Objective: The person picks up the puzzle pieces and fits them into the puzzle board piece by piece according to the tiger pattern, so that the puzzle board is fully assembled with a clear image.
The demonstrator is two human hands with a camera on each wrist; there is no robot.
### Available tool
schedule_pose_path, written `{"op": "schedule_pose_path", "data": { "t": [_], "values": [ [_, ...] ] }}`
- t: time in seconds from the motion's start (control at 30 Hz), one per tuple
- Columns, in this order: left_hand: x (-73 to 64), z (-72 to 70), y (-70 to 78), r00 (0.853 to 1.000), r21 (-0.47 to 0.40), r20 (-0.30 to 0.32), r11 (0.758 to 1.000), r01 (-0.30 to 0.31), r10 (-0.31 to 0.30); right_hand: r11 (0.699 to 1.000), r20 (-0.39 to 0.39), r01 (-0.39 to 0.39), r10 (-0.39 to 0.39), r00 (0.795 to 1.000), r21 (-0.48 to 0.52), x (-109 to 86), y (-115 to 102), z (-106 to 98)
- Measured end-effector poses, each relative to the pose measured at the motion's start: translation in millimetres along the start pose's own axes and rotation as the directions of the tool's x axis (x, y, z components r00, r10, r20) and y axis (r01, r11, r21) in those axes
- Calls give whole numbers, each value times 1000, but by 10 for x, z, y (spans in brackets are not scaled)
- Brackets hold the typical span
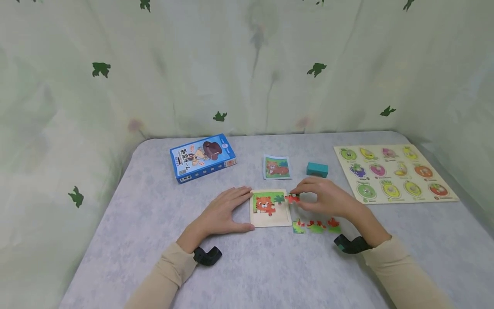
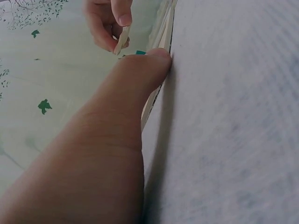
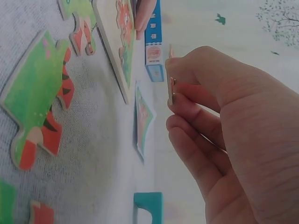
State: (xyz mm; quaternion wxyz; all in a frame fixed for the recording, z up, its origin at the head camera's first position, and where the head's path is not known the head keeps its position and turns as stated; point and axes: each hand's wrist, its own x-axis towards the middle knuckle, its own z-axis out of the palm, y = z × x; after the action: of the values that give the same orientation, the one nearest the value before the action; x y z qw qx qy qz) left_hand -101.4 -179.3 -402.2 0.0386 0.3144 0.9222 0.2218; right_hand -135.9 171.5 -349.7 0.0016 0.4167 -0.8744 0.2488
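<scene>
A square wooden puzzle board lies mid-table, its upper part filled with pieces that show an orange tiger's head. My left hand rests at the board's left edge, with fingers and thumb extended against it. Just off the board's right side, my right hand pinches a red and green puzzle piece between thumb and fingers. In the right wrist view that puzzle piece is seen edge-on, raised above the table. Below and right of the board lie loose puzzle pieces, among them a green one with red, striped parts.
Behind the board lies a small picture card of a tiger. A teal block stands to its right. A blue game box sits at the back left. At the right is a fruit puzzle board.
</scene>
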Motion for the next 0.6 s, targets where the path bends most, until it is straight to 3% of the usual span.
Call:
{"op": "schedule_pose_path", "data": {
  "t": [0.6],
  "values": [
    [-20, 30, -18, 1000, 7, -13, 1000, 6, -6, 997, -24, 73, -73, 997, -15, 71, 19, 76]
  ]
}}
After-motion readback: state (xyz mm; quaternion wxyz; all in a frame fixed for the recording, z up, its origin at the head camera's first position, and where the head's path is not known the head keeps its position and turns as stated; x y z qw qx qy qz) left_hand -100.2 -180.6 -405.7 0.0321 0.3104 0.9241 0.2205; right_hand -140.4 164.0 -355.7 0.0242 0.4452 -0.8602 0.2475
